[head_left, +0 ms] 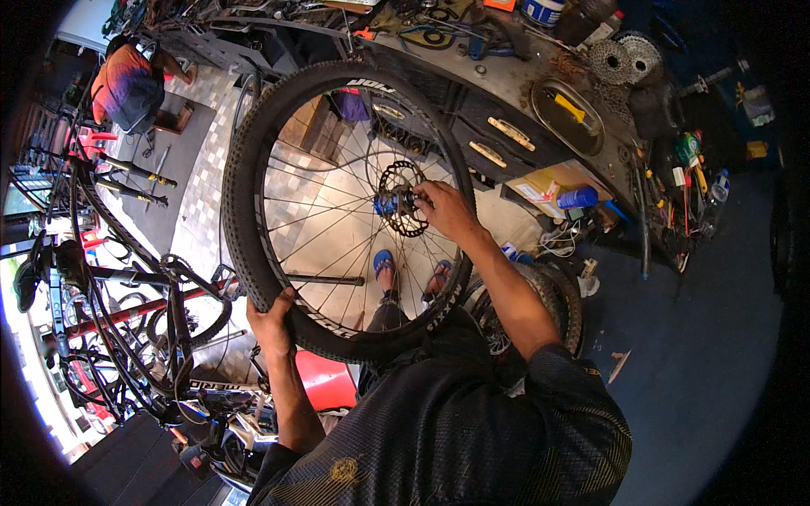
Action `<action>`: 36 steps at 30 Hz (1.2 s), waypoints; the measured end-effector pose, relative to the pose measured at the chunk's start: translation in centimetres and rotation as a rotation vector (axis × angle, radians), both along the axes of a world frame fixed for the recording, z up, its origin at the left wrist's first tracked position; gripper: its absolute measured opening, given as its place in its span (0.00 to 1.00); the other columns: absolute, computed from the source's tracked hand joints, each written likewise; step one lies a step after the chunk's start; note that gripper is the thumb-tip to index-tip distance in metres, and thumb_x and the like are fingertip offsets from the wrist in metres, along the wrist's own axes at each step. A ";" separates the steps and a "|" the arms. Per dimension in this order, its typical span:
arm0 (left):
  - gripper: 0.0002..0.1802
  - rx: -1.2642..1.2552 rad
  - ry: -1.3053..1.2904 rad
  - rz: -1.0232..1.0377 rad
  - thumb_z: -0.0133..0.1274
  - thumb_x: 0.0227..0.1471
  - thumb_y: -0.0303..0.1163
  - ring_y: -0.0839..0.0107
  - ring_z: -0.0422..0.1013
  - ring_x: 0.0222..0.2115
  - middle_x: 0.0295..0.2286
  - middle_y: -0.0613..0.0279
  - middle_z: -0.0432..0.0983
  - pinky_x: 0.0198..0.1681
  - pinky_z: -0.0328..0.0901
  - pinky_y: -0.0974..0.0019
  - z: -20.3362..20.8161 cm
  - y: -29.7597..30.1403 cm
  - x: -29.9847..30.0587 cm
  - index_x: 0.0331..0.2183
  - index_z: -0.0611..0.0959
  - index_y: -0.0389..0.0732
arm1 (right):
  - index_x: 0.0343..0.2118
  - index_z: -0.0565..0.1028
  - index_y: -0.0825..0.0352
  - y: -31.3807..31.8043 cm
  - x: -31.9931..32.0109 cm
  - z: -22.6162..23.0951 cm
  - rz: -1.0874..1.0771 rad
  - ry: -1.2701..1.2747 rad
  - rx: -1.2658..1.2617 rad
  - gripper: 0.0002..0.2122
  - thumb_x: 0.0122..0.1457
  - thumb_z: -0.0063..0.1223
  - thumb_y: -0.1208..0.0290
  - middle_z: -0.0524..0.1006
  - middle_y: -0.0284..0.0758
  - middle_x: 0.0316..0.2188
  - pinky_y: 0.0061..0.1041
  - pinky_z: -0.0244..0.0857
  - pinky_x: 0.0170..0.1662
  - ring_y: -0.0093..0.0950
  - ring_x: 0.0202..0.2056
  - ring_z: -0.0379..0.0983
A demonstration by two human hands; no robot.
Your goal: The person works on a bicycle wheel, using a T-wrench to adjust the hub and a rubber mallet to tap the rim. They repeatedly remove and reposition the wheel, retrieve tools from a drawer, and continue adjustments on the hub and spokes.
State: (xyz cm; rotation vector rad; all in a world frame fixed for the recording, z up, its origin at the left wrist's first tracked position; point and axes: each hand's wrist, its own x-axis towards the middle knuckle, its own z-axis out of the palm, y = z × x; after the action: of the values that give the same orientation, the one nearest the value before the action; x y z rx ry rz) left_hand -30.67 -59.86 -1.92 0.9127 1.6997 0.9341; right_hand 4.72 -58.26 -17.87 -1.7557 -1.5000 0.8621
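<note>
A bicycle wheel [245, 169] with a black knobby tyre and thin dark spokes is held up in front of my body. My left hand [272, 323] grips the tyre at its lower left, with the thumb over the side of the rim. At the wheel's centre is a blue hub [386, 206] with a perforated disc brake rotor [402, 173] on it. My right hand [445, 211] is at the hub's axle end, fingers bent and pinched together. Whatever small part lies between those fingertips is hidden.
Bicycle frames [173, 337] stand at the left, close to my left arm. A workbench [498, 80] with a metal tray [548, 110], cassettes [609, 62] and tools runs along the far right. More tyres [561, 295] lie beside my right arm. Another person [128, 88] bends over at the far left.
</note>
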 end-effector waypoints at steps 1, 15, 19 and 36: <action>0.22 -0.005 -0.015 0.005 0.68 0.45 0.27 0.72 0.73 0.29 0.32 0.62 0.79 0.34 0.67 0.69 0.0 0.0 0.0 0.43 0.79 0.34 | 0.45 0.76 0.68 0.0 -0.1 -0.1 -0.003 -0.012 0.027 0.10 0.61 0.60 0.74 0.81 0.44 0.38 0.38 0.72 0.43 0.42 0.40 0.79; 0.21 -0.040 0.025 0.013 0.66 0.45 0.26 0.73 0.73 0.28 0.31 0.62 0.79 0.34 0.67 0.70 -0.5 0.2 -0.5 0.42 0.79 0.34 | 0.37 0.78 0.70 1.0 -0.2 -1.6 0.021 -0.055 0.001 0.07 0.57 0.62 0.77 0.81 0.45 0.34 0.41 0.71 0.42 0.44 0.39 0.78; 0.22 -0.004 0.012 -0.039 0.67 0.46 0.27 0.72 0.73 0.29 0.32 0.62 0.78 0.34 0.67 0.69 0.2 0.3 -0.1 0.43 0.79 0.33 | 0.41 0.79 0.70 1.1 0.2 0.6 -0.001 -0.036 -0.122 0.09 0.59 0.62 0.74 0.81 0.46 0.36 0.42 0.71 0.44 0.45 0.42 0.79; 0.36 0.132 -0.072 -0.177 0.70 0.51 0.34 0.66 0.76 0.31 0.38 0.54 0.78 0.35 0.73 0.65 1.6 -2.1 1.0 0.55 0.71 0.30 | 0.56 0.75 0.64 -25.2 34.6 8.2 -1.026 -0.868 -0.336 0.23 0.59 0.63 0.61 0.76 0.51 0.50 0.48 0.68 0.56 0.51 0.55 0.71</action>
State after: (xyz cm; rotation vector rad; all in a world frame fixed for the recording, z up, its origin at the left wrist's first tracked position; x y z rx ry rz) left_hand -29.66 -61.95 -0.35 1.0853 1.4842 0.9569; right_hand 39.31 -83.45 -9.66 -2.9113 -0.6157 -0.2483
